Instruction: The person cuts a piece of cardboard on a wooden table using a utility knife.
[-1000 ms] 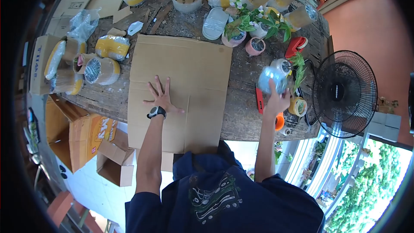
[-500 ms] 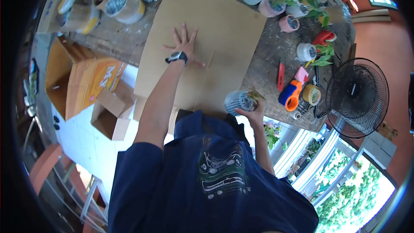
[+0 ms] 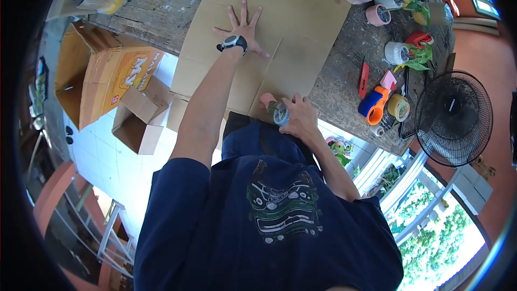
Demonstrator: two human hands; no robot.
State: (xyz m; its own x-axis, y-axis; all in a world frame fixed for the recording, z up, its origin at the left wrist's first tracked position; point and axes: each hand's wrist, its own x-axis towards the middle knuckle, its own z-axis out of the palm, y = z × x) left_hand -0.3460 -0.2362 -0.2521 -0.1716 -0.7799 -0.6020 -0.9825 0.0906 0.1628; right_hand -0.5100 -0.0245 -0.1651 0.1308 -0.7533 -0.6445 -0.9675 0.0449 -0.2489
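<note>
My left hand [image 3: 245, 29], with a watch at the wrist, lies flat with fingers spread on a large cardboard sheet [image 3: 291, 5]. My right hand [image 3: 302, 117] is closed around a small plastic-wrapped pot [image 3: 280, 114] at the near edge of the sheet, close to my body. The pot is tilted, with its plant side towards the left. Green leaves and a pinkish piece [image 3: 267, 100] stick out there. My fingers and palm cover much of the pot's right side.
Right of the sheet lie a red cutter [image 3: 364, 79], an orange-and-blue tape dispenser [image 3: 374, 105] and a tape roll [image 3: 398, 106]. Several potted plants, one in a white pot [image 3: 396, 53], line the far right. A black fan [image 3: 454, 117] stands at right. Open cardboard boxes [image 3: 121, 75] sit at left.
My right hand has turned the wrapped pot, so its plant side now points left instead of right. My left hand stays spread on the cardboard. The whole view has shifted slightly.
</note>
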